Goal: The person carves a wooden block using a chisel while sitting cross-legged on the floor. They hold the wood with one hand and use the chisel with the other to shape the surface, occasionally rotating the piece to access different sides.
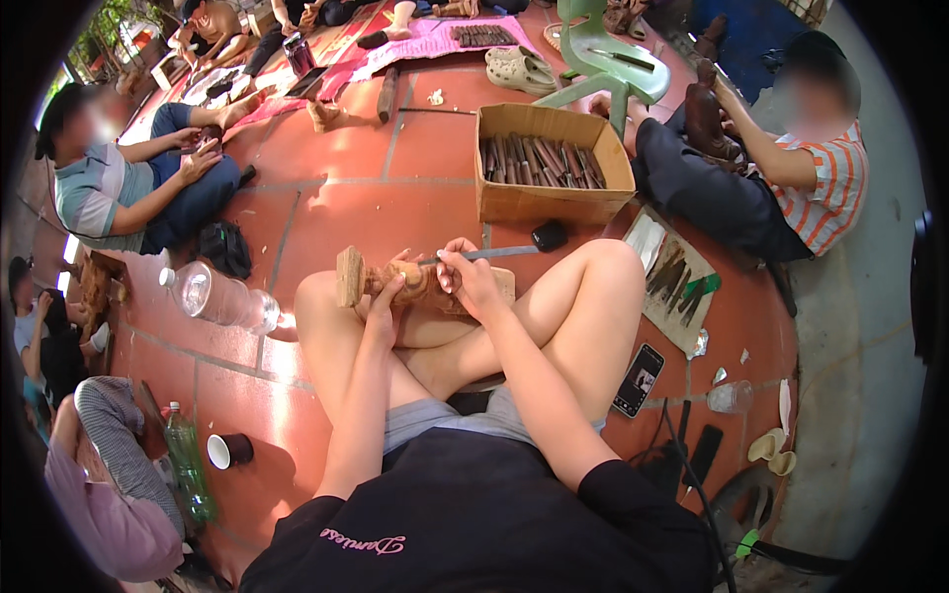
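Note:
A carved wooden figure (419,297) with a block-like base (350,278) lies sideways across my lap. My left hand (385,298) is wrapped round its narrower part near the base, holding it steady. Between the fingers of my right hand (469,280) is a long, thin grey file (504,251). Its far end points right, and its other end lies against the carving beside my left fingers. My right hand covers part of the carving's far end.
Ahead stands a cardboard box (556,203) of wooden-handled tools, with a black object (549,234) before it. A large plastic bottle (219,296) lies left; a phone (640,380) and a tool-covered cloth (677,282) lie right. People sit on both sides; a green chair (615,64) stands behind the box.

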Available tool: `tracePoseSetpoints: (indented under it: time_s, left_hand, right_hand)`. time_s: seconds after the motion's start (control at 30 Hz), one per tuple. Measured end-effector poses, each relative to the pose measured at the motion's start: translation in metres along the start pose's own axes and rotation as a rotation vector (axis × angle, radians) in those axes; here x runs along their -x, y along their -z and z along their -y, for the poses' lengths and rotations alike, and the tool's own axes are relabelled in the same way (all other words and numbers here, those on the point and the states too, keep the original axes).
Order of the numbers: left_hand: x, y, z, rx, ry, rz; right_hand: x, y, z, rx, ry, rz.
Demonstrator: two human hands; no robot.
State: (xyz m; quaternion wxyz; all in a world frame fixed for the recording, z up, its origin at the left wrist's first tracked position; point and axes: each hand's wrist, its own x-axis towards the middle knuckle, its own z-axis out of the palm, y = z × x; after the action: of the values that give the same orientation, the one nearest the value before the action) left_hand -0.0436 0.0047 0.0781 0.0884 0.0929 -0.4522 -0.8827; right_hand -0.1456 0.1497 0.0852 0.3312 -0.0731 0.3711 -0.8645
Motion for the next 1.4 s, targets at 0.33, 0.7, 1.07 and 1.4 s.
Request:
tracePoseSetpoints:
  time_s: [0.33,0.7,1.07,1.4]
  left_hand:
    - [0.002,0.001,-0.004,0.069,0.000,0.038]
    - [0.008,0.001,-0.015,-0.130,0.019,0.085]
    - [-0.009,0.017,-0.012,-0.215,-0.036,0.279]
    - [-0.017,0.018,-0.016,-0.253,0.000,0.342]
  right_hand:
    - [0.006,-0.012,0.008,0.126,0.094,0.015]
    - [0.015,-0.051,0.016,0.333,0.130,0.108]
    - [0.001,-0.035,0.015,0.446,0.229,0.173]
    - [0.007,-0.039,0.013,0.546,0.216,0.184]
